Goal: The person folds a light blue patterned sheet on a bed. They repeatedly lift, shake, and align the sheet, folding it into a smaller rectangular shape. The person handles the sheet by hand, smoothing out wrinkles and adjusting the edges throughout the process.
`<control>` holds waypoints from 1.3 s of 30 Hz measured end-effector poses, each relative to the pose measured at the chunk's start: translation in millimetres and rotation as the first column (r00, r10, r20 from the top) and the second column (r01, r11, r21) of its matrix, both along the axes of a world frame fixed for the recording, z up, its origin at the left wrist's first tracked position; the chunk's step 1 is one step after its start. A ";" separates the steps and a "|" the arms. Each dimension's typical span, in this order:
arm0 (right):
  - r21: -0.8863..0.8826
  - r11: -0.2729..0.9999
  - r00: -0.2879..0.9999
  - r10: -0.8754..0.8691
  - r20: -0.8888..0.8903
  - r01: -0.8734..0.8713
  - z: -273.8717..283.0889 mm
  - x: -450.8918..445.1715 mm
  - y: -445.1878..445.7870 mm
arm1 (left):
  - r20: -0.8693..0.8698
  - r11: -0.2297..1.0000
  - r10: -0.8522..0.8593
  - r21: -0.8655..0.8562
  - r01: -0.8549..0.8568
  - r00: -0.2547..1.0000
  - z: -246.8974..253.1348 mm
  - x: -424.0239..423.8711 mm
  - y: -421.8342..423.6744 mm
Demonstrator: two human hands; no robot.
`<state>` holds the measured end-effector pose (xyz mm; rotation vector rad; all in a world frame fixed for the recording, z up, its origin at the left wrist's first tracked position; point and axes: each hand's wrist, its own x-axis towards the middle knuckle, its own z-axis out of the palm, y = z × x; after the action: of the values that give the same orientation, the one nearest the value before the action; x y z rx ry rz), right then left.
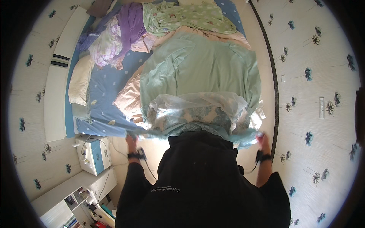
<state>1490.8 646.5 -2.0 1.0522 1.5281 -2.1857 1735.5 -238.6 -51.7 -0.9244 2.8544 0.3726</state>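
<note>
My left hand (pixel 131 141) and my right hand (pixel 263 140) are spread wide at either side of my body, each closed on an edge of a teal patterned cloth (pixel 196 127). The cloth stretches between them across my front, partly hidden by my black top. A sheer whitish fabric (pixel 199 99) and a patterned part lie beyond it, over a pale green sheet (pixel 211 68) spread on the bed. Peach bedding (pixel 132 97) shows from under the green sheet. Both hands look slightly blurred.
A bed with a blue fitted sheet (pixel 105 85) holds a cream pillow (pixel 81 79), a purple cloth (pixel 131 22) and a green patterned blanket (pixel 185 18). A nightstand (pixel 92 155) with cables stands near one hand. A patterned wall (pixel 308 122) runs along the right.
</note>
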 end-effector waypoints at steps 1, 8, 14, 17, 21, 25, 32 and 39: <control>0.116 0.985 0.930 0.161 -0.330 -0.129 28.8 -55.1 83.4 | -0.313 0.977 -0.067 0.174 0.126 0.947 -15.4 -84.3 15.4; -0.088 0.990 0.815 -0.138 -0.563 0.107 242.0 -348.1 -55.0 | -0.727 0.987 0.088 0.155 0.037 0.681 245.1 -363.1 -83.1; 0.428 0.900 0.788 0.322 -0.525 -0.082 248.8 -343.1 -144.8 | -0.347 0.188 0.825 0.913 0.363 0.445 285.5 -404.5 -97.0; 0.910 0.378 0.570 0.791 -0.222 -0.170 157.7 -310.3 -104.9 | -0.488 0.397 0.728 0.873 0.284 0.482 197.2 -383.2 -71.9; 0.947 -0.033 0.490 0.850 0.194 -0.319 53.9 -166.0 -154.7 | -0.248 0.168 0.436 0.967 0.192 0.865 34.3 -249.4 10.4; 0.761 0.084 0.566 0.721 0.399 -0.643 -8.5 -42.3 -118.3 | 0.310 0.306 0.109 0.893 -0.329 0.944 -12.4 -147.1 142.1; 0.344 0.319 0.465 0.688 0.557 -0.883 -28.5 25.8 -86.1 | 0.220 0.491 0.378 0.776 -0.396 0.899 -53.1 -74.9 178.8; 0.378 0.232 0.395 0.806 0.441 -0.896 20.8 -17.6 -135.8 | -0.152 0.694 0.536 0.639 -0.331 0.830 -77.5 -90.4 111.8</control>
<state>1473.2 510.7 18.8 0.2335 2.0340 -0.8190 1645.1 -126.8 -129.2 -1.4917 2.4212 1.5048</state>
